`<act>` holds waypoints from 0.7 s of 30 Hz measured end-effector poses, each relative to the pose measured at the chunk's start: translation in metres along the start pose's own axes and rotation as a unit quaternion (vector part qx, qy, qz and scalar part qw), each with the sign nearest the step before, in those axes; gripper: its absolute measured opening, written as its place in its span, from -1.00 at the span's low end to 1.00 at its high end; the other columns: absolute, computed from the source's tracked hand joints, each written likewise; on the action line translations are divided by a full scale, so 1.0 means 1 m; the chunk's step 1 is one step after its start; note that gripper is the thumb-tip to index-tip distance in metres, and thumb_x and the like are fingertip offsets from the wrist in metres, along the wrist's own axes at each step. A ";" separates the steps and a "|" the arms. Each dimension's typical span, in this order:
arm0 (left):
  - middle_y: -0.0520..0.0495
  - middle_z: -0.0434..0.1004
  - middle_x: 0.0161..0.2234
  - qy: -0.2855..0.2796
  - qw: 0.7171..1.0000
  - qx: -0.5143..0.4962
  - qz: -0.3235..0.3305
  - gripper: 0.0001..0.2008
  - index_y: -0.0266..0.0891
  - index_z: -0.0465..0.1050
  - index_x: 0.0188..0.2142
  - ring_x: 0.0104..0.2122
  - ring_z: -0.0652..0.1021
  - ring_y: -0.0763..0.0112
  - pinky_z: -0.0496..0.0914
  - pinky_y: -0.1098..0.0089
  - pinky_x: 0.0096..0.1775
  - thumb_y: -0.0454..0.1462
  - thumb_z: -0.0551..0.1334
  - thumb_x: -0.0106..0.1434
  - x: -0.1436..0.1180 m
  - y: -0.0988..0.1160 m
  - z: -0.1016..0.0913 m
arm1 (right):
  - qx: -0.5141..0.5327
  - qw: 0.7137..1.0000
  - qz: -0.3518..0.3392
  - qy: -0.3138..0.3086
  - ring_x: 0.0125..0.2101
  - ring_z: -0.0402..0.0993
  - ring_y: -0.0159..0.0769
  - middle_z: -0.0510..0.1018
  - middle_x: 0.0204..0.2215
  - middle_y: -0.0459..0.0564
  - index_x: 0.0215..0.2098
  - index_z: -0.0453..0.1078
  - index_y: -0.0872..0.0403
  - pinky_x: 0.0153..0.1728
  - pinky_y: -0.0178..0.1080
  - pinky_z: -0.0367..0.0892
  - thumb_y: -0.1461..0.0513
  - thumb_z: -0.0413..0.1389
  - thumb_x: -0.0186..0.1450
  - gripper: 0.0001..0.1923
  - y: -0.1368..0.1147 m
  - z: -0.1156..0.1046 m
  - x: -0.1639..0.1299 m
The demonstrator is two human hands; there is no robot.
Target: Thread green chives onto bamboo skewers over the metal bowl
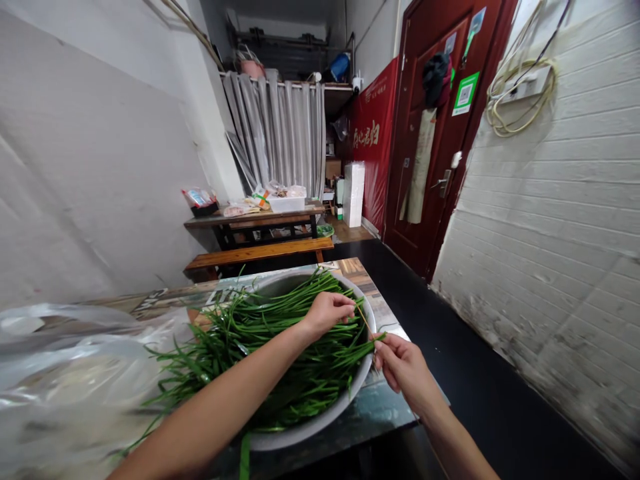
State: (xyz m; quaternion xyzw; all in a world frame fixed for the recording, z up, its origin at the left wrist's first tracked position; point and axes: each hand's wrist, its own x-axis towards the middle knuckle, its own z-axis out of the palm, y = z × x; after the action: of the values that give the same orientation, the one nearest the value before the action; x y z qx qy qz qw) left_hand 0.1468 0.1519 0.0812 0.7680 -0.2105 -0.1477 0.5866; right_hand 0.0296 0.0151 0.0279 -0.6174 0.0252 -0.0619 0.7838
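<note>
A wide metal basin (320,420) sits on the table in front of me, heaped with long green chives (270,340). My left hand (327,312) reaches over the pile and pinches a thin yellowish strand (364,319) near the basin's right rim. My right hand (403,367) is just outside that rim, fingers closed on the end of a green chive stalk (373,341) that sticks out over the edge. The two hands are a short gap apart.
A crumpled clear plastic bag (70,373) covers the table's left side. Behind are a wooden bench (260,253) and a second table (255,219) with packets and a white box. A red door (440,133) and a brick wall (550,220) flank a dark floor on the right.
</note>
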 end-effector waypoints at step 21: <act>-0.05 0.47 -0.58 0.044 0.998 -0.036 -0.010 -0.89 -0.38 0.41 -0.51 -0.62 0.40 0.57 0.27 0.54 -0.53 -0.32 0.24 -0.04 -0.004 0.001 0.008 | 0.007 1.000 0.009 -0.004 -0.90 -0.02 -0.64 0.37 -0.71 -0.20 -0.31 0.34 0.17 -0.89 -0.49 -0.20 0.07 0.12 0.13 -0.68 0.006 -0.001 0.001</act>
State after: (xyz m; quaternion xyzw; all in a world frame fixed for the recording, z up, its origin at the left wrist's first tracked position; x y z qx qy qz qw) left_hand 0.1394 0.1468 0.0795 0.7543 -0.1713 -0.1278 0.6208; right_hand 0.0313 0.0156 0.0220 -0.6122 0.0269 -0.0529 0.7885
